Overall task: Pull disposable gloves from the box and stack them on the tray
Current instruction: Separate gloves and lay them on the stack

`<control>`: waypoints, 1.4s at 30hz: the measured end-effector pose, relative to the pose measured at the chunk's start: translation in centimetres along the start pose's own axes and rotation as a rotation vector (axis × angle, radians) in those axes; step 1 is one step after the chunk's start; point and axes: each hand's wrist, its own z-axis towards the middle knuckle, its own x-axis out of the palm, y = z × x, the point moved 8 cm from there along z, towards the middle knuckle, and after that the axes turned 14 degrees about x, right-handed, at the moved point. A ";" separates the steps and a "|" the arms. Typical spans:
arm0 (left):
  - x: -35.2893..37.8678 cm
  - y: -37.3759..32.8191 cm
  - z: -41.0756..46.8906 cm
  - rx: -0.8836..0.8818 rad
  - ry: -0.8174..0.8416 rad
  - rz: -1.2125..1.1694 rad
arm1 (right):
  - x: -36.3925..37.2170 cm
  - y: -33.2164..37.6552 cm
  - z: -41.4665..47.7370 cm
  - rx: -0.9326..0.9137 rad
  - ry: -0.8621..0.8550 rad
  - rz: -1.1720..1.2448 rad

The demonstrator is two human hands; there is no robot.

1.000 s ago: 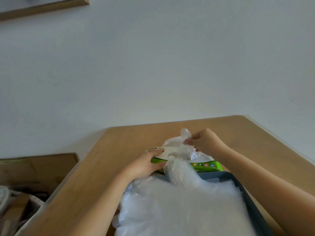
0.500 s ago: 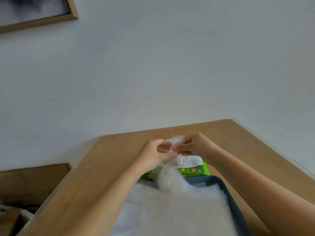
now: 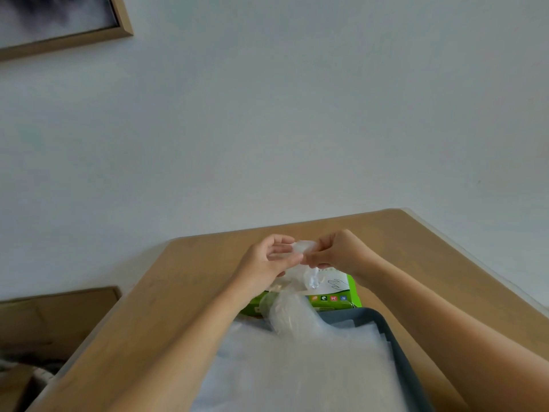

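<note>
My left hand and right hand, wrists level at lower centre above the box, both pinching one clear glove by curled fingertips.

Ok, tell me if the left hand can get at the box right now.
Probably yes. The left hand is just above the box, only the glove hanging between, but it pinches that glove with the right hand and must let go first.

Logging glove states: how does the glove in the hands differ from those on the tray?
The held glove is bunched, the tray gloves lie spread flat. The held glove hangs from the left hand and right hand above the box; the tray gloves rest in the tray. Both are translucent.
</note>
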 end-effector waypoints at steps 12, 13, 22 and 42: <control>-2.3 -0.1 -0.5 0.078 -0.219 0.067 | 0.5 -2.2 0.8 0.173 0.194 0.313; -2.5 0.0 -0.5 0.088 -0.209 0.077 | 0.4 -2.3 0.9 0.196 0.207 0.365; 1.4 3.0 -1.3 0.110 0.322 0.541 | -1.1 -1.2 0.5 0.181 -0.111 0.392; -1.7 -12.7 -5.5 0.266 0.426 -0.223 | 2.2 9.8 -14.5 -0.207 0.472 -0.244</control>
